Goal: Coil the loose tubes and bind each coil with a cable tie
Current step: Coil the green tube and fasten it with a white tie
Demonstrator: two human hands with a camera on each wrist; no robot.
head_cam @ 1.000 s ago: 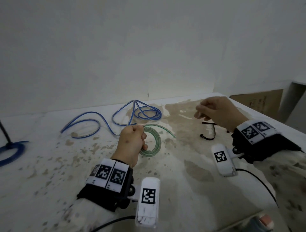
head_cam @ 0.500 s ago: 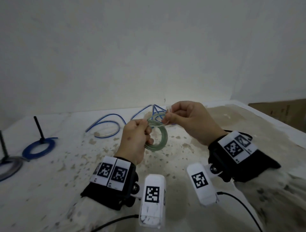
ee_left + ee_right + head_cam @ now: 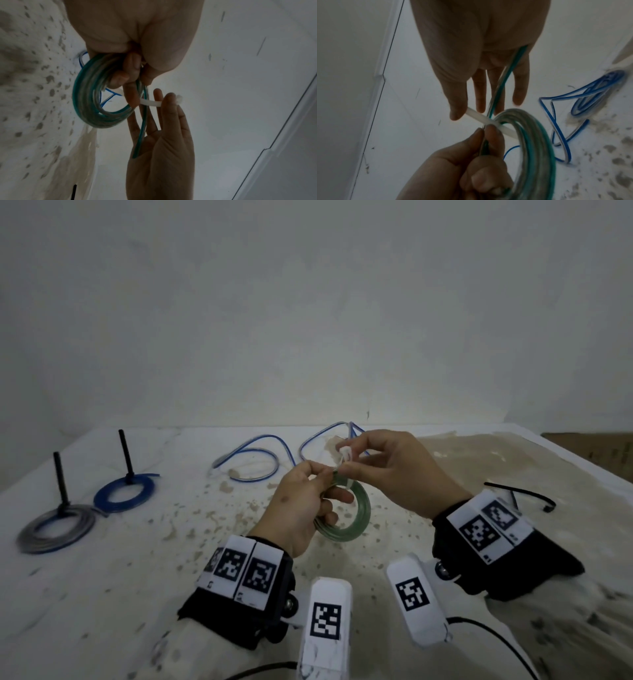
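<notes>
Left hand [image 3: 301, 508] grips green coil [image 3: 356, 518]; right hand [image 3: 394, 470] apparently pinches white tie [image 3: 345, 455]

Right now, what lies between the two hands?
A white cable tie spans from the right hand to the green coil gripped by the left hand; clearest in the right wrist view.

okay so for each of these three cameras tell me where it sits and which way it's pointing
Head: above, facing forward and down at the table; both hands and wristbands show.
Left wrist: along the left hand gripping the green coil.
Right wrist: along the right hand pinching the white cable tie.
All share coil, tie and both hands.
</notes>
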